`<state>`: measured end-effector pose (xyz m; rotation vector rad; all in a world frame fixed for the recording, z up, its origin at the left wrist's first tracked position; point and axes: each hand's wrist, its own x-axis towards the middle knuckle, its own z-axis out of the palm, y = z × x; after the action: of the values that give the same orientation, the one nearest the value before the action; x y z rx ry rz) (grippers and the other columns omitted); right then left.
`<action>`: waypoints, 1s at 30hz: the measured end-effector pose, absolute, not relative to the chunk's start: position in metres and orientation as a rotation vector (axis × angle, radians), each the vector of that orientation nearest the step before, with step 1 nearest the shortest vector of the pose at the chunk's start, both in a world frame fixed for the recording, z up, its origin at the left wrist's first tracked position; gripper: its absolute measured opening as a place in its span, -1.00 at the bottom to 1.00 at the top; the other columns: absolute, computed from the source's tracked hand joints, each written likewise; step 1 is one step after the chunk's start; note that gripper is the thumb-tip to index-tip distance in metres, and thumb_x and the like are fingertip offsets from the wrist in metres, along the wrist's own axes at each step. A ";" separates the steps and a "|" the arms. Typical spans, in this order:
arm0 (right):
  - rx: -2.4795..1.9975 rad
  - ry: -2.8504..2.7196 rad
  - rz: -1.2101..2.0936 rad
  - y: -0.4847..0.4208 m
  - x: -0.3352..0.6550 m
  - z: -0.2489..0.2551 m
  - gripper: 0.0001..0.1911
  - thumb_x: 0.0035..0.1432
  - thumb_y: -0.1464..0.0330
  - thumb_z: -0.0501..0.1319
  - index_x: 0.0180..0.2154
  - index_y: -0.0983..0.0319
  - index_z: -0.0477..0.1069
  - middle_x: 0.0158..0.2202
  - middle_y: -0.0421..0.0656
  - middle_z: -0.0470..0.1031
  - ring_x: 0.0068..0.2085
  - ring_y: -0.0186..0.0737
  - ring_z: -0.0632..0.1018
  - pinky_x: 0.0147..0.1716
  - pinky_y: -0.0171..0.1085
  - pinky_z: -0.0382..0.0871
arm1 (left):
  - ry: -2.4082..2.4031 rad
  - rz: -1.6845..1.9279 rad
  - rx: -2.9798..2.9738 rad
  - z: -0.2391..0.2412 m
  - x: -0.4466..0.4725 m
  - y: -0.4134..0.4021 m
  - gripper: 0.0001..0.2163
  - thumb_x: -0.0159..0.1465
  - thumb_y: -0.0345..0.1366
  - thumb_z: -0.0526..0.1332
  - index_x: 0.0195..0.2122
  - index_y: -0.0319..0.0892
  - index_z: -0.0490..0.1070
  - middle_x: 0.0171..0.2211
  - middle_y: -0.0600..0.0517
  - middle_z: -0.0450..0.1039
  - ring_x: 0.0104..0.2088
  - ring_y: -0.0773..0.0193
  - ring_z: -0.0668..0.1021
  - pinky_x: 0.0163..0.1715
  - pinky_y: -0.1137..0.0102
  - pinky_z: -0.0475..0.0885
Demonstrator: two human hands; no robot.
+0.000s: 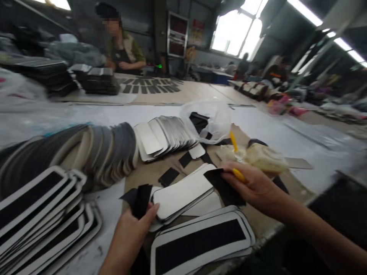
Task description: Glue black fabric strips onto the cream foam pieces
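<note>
My left hand [129,233] is closed around some folded black strips [142,198], and its thumb presses the near end of a white rounded panel [183,191] that lies on others like it. My right hand [252,187] pinches a dark flat strip [222,185] over the panel's far end. A yellow handle [238,175] also shows between that hand's fingers; its other end is hidden. Below the white panels lie white-edged panels [200,244] with black centres. Loose black pieces [169,177] lie on the brown sheet beyond.
Finished-looking black-centred panels [31,214] are fanned at left, beside a row of curved grey pieces [109,149]. Further off are fanned white panels [166,133], a clear plastic bag [218,118], a yellow stick [233,141] and a cream-coloured lump [266,157]. A person [124,49] is across the table.
</note>
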<state>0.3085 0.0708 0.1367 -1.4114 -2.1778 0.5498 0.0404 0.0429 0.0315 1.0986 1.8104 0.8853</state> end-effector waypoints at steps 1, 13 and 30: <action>-1.447 -2.211 0.652 0.076 0.306 0.137 -0.80 0.28 0.30 0.01 -0.37 0.20 0.30 -0.43 -0.22 0.39 -0.40 -0.29 0.42 -0.38 -0.34 0.29 | 1.763 0.846 1.059 0.028 0.036 0.042 -0.70 0.04 -0.07 0.32 -0.41 -0.24 0.45 -0.56 0.06 0.43 -0.48 0.18 0.48 -0.42 0.30 0.40; -1.271 -2.849 1.268 0.137 0.226 0.088 -0.75 0.21 0.25 0.10 -0.45 0.24 0.34 -0.53 -0.23 0.38 -0.51 -0.32 0.34 -0.50 -0.35 0.11 | 1.682 0.939 0.945 0.019 0.033 0.045 -0.69 0.00 -0.10 0.29 -0.34 -0.23 0.42 -0.41 0.00 0.50 -0.34 0.14 0.50 -0.27 0.28 0.37; -1.200 -3.171 0.820 0.155 0.194 0.067 -0.78 0.22 0.26 0.12 -0.29 0.22 0.48 -0.37 -0.08 0.55 -0.32 -0.13 0.52 -0.44 -0.32 0.18 | 1.698 0.936 0.907 0.021 0.034 0.048 -0.71 0.05 -0.12 0.27 -0.31 -0.24 0.43 -0.46 0.02 0.47 -0.38 0.17 0.49 -0.30 0.31 0.36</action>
<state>0.1937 0.1554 0.0675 -1.1997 -3.1715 0.8201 0.0339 0.0478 0.0206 0.9074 1.6977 0.9361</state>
